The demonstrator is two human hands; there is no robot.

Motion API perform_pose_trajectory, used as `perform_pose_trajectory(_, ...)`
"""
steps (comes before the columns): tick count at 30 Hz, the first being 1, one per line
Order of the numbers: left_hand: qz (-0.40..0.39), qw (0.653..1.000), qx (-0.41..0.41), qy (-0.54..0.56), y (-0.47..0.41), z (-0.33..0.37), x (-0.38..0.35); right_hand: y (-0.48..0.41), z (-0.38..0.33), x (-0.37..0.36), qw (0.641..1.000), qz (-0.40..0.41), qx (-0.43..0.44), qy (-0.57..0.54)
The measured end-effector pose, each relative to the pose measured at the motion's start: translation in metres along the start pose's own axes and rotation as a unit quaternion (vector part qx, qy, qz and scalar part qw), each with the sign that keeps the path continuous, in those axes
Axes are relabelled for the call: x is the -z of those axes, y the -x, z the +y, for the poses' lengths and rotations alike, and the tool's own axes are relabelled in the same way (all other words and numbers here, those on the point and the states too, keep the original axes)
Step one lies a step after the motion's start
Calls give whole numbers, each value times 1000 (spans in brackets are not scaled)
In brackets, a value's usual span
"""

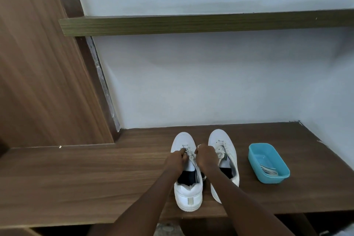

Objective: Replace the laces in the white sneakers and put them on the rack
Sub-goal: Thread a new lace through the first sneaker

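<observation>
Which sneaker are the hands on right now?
The left sneaker, farther from the blue tub: left hand and right hand both grip its lace. The right sneaker sits beside the tub.

Long dark brown wood surface [95, 174] runs left to right, butting up against a pale bluish-white wall [210, 86] at the far edge. On its right side there's a small blue plastic tub [272, 178], sitting flat and well clear of the edge. Higher up on the wall is a plain olive-brown shelf [191, 25]. A tall reddish wood panel [38, 63] fills the left side, and the dark trim strip [101, 82] along it has some chipped white paint on it.
</observation>
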State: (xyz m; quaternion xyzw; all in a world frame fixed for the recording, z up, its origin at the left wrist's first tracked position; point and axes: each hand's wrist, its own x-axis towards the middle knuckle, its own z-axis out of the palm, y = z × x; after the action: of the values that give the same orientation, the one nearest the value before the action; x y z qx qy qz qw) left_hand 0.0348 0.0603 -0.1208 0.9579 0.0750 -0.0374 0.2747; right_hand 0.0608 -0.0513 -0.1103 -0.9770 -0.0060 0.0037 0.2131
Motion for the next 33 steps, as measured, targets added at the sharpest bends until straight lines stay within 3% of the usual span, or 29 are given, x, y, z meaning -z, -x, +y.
perform_pose_trajectory(10,18,1000,-2,5,-1,-1,-3,-2,3,-15,997,-43,-37,-55)
perform_pose_trajectory(14,18,1000,-2,8,-2,-2,-5,-5,1,-18,982,-81,-84,-150)
perform_pose_trajectory(16,18,1000,-3,13,-1,-2,-5,-7,0,-19,935,-73,-170,-301)
perform_pose_trajectory(18,20,1000,-3,21,0,-3,-4,-17,3,-28,846,-69,-256,-463)
perform_pose_trajectory(20,20,999,-1,28,1,-3,-4,-36,16,-52,780,-87,-295,-546)
perform_pose_trajectory(23,14,999,1,34,4,-1,-2,-66,30,-81,749,-82,-310,-580)
perform_pose_trajectory(27,9,999,8,42,6,0,-2,-38,-3,-26,728,-70,-303,-611)
perform_pose_trajectory(33,-6,998,17,53,7,1,1,-32,-20,11,748,-23,-231,-621)
